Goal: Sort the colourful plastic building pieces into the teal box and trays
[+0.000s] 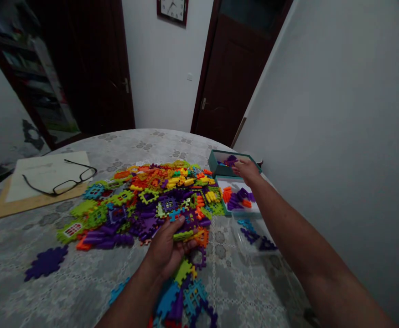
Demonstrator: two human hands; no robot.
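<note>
A heap of coloured plastic building pieces covers the middle of a round table. My left hand rests at the near edge of the heap, fingers curled around a few green and orange pieces. My right hand reaches far right over a teal box that holds purple pieces; its fingers are closed, and what they hold is hidden. Next to it lies a white tray with orange and purple pieces.
Black glasses lie on papers over a brown envelope at far left. A purple flat piece lies alone near left. A clear container sits at right near the wall. Two dark doors stand behind.
</note>
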